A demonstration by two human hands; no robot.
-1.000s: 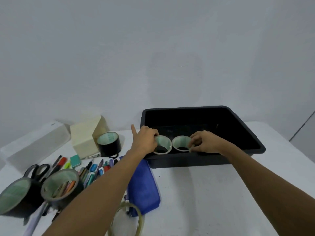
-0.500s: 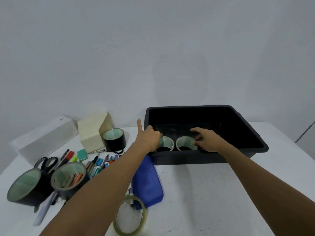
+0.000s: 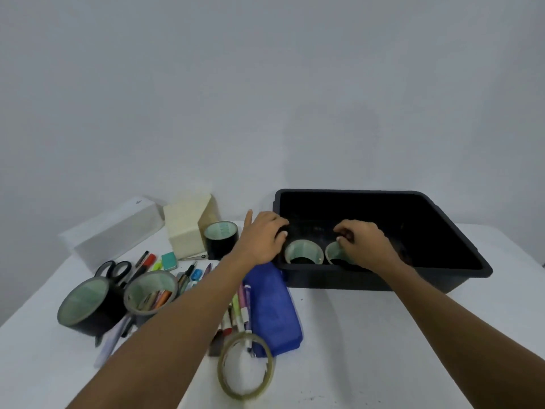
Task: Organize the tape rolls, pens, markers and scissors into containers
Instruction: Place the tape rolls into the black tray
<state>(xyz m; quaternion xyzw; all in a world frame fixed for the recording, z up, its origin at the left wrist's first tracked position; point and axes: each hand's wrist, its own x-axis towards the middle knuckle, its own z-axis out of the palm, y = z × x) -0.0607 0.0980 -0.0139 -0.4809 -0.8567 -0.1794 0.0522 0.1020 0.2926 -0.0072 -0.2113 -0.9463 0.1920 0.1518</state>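
Sitting in black bin [image 3: 339, 280]: stiff, light left roll [image 3: 302, 251], right roll [image 3: 333, 254]; right hand [image 3: 364, 245] pinches right roll's wall; left hand [image 3: 261, 237] fingers [image 3: 280, 231] curled, hold cannot be told.

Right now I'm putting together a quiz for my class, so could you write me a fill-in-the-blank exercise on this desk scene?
The black bin holds ____ tape rolls.
The right hand grips the tape roll on the ____.
The blue pouch lies to the ____ of the bin.
The scissors have ____ handles.
Missing words: two; right; left; black.
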